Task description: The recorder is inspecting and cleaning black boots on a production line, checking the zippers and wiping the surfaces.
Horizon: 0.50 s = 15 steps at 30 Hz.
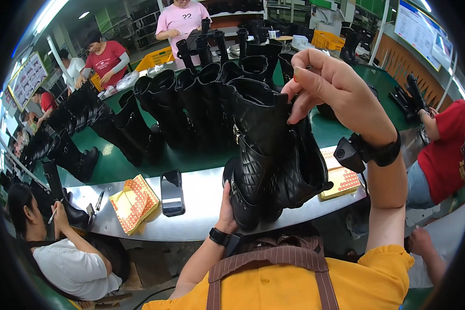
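Note:
A black quilted boot (253,175) with buckled straps stands tilted in front of me at the metal table edge. My left hand (226,213) grips it low, at the foot, and its fingers are partly hidden behind the boot. A second black boot (302,173) leans against it on the right, its shaft opening toward me. My right hand (328,85) is raised beside the first boot's top edge. Its thumb and index finger are pinched together, with a small reddish spot at the tips. The other fingers curl close to the shaft rim.
Yellow sheets with red round stickers (134,204) and a phone (172,192) lie on the metal ledge (191,222). Another sticker stack (341,182) is right of the boots. Rows of black boots (165,111) cover the green table (191,160). Several people work around it.

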### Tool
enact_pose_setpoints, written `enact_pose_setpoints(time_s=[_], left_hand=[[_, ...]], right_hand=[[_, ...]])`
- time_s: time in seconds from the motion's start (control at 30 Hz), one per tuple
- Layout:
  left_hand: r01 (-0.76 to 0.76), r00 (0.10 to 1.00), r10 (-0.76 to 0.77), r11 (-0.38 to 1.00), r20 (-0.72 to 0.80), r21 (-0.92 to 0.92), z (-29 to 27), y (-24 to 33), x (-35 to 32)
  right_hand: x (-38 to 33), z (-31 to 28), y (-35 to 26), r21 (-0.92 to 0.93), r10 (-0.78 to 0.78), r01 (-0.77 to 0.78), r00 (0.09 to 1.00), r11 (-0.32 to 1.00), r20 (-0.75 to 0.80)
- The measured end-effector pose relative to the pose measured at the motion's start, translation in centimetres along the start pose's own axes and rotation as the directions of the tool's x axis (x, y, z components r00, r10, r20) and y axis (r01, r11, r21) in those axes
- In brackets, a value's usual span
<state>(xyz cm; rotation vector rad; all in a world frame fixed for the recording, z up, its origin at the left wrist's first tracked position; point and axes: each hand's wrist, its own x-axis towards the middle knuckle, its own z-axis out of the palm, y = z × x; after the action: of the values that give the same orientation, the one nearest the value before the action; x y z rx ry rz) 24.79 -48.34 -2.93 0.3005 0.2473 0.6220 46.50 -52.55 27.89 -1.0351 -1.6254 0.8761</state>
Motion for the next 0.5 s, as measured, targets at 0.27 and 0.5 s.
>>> enact_pose_setpoints(time_s=[0.27, 0.5], left_hand=[[0.002, 1.000, 0.000, 0.999, -0.031, 0.042, 0.2, 0.1, -0.2], [0.011, 1.000, -0.010, 0.997, -0.005, 0.070, 0.8, 0.3, 0.1]], right_hand=[[-0.4, 0.6, -0.2, -0.272, -0.068, 0.085, 0.995, 0.959, 0.070], [-1.2, 1.0, 0.5, -0.120, -0.102, 0.091, 0.991, 0.989, -0.092]])
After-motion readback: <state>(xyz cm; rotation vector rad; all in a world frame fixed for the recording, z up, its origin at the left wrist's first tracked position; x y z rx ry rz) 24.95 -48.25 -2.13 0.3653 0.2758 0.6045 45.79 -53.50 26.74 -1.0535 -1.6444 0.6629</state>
